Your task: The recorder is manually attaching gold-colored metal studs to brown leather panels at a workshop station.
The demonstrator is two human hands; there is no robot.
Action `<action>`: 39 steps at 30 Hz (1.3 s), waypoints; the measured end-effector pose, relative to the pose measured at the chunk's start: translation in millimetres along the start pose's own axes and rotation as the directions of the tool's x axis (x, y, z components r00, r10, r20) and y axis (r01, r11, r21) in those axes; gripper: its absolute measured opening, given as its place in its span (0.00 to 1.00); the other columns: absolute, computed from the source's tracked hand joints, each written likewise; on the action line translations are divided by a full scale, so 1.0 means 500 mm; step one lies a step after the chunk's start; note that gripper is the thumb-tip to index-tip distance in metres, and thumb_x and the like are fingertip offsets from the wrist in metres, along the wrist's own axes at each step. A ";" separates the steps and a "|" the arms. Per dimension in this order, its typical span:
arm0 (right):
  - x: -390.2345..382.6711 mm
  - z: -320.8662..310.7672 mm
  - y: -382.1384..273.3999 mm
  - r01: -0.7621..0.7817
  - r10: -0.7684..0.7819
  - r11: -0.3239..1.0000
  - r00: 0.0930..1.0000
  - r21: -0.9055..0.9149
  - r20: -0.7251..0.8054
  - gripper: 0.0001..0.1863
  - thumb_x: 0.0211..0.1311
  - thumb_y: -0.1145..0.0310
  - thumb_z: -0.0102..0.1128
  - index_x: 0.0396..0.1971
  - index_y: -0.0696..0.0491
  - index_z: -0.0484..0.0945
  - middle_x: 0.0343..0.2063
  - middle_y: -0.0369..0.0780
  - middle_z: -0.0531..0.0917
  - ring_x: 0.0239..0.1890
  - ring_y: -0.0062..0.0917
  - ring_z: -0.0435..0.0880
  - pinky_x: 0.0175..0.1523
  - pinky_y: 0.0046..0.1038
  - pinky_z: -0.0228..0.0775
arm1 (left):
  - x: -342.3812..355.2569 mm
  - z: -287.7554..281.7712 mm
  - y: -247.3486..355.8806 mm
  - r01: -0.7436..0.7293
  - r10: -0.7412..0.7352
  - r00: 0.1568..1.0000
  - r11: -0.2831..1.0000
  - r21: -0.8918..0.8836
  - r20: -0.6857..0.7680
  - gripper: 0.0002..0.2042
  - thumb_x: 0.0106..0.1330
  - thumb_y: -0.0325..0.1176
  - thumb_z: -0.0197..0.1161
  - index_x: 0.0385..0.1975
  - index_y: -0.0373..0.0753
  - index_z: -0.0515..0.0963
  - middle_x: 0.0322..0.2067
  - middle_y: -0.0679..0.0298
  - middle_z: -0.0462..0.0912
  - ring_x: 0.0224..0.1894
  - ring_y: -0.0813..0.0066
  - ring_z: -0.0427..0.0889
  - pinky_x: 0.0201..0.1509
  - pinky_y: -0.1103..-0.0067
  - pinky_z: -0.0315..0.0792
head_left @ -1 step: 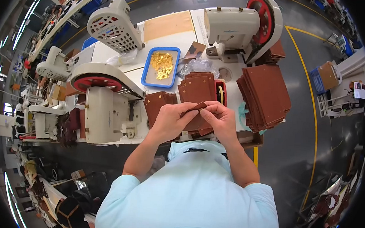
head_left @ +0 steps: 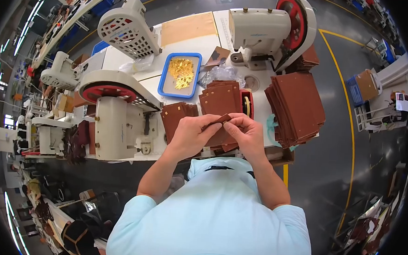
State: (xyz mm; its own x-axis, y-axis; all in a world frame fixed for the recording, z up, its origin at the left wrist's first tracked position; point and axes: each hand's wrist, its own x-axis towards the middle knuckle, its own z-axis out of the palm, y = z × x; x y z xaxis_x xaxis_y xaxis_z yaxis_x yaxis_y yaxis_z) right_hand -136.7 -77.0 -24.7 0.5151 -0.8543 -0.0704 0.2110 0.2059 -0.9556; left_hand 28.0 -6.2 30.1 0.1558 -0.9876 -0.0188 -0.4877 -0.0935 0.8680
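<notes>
My left hand [head_left: 192, 134] and my right hand [head_left: 245, 137] both pinch a brown leather piece [head_left: 220, 119], thumbs and fingertips close together at its raised edge. A small metal bit is faintly visible by my right thumb, too small to make out. Just beyond my hands lies a middle stack of brown leather panels with small gold fittings [head_left: 217, 99], beside a smaller stack [head_left: 175, 116] on the left. A red-and-black holder with a pale spool [head_left: 246, 103] sits right of the middle stack. A blue tray [head_left: 162, 78] holds many small gold pieces.
Cream machines with red wheels stand at the left [head_left: 115, 126] and back right [head_left: 259, 30]. A perforated machine guard [head_left: 130, 27] is at the back left. A tall leather stack [head_left: 294, 105] and crumpled plastic [head_left: 216, 73] lie on the white table [head_left: 145, 86]. Other people work far left.
</notes>
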 end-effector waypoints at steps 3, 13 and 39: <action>0.001 0.001 -0.001 -0.024 0.024 1.000 1.000 -0.008 0.005 0.08 0.60 0.71 0.67 0.29 0.62 0.84 0.41 0.36 0.82 0.22 0.12 0.78 0.20 0.14 0.69 | -0.002 -0.002 0.003 0.004 -0.004 1.000 1.000 0.001 -0.006 0.12 0.65 0.31 0.60 0.47 0.40 0.81 0.30 0.53 0.83 0.29 0.63 0.84 0.35 0.76 0.75; 0.002 0.006 -0.012 -0.013 0.008 0.992 0.999 -0.122 -0.035 0.07 0.58 0.71 0.70 0.28 0.61 0.84 0.31 0.34 0.84 0.24 0.12 0.79 0.23 0.15 0.71 | -0.016 -0.006 0.012 -0.046 0.044 0.999 0.993 0.106 0.024 0.13 0.66 0.29 0.59 0.49 0.41 0.80 0.31 0.52 0.83 0.30 0.61 0.83 0.34 0.75 0.75; -0.016 -0.097 0.057 -0.051 0.045 0.994 0.997 -0.093 -0.060 0.12 0.54 0.79 0.69 0.39 0.61 0.82 0.31 0.39 0.87 0.34 0.17 0.84 0.39 0.19 0.76 | -0.021 -0.019 -0.120 0.146 -0.276 0.927 0.889 0.433 0.253 0.13 0.52 0.36 0.71 0.36 0.39 0.83 0.30 0.58 0.86 0.33 0.60 0.85 0.40 0.72 0.77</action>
State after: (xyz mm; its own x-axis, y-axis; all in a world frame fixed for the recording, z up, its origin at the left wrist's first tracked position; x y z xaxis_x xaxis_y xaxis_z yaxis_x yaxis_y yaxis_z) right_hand -175.2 -87.4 -65.4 0.4735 -0.8710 -0.1308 0.1062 0.2039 -0.9732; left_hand 63.8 11.2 -17.1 0.0617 -0.9220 -0.3822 -0.7833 -0.2821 0.5540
